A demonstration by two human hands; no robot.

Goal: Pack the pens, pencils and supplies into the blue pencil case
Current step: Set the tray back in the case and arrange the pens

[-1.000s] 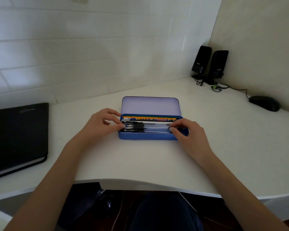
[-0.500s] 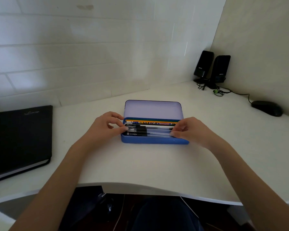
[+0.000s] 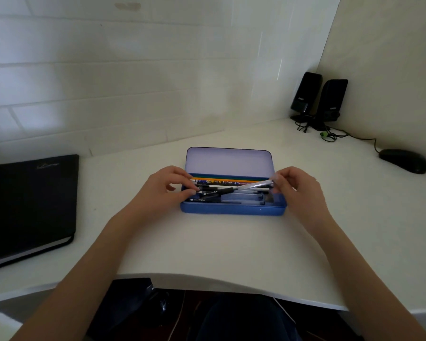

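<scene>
Lifted at its right end since a moment ago, a clear pen [image 3: 252,186] now tilts above the blue pencil case [image 3: 233,209], pinched by the right hand [image 3: 296,187]. Left hand [image 3: 162,190] pinches black pen caps inside. Around the table [image 3: 219,244]: black notebook [image 3: 27,205], speakers [image 3: 317,99], mouse [image 3: 403,160].

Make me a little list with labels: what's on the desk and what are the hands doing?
case: blue pencil case, lid open, on the white desk
inside: pens and pencils lying lengthwise
right hand: pinches the end of a clear pen, tilted up over the case
left hand: fingers on the black pen ends
nearby: black notebook, two speakers, mouse
</scene>
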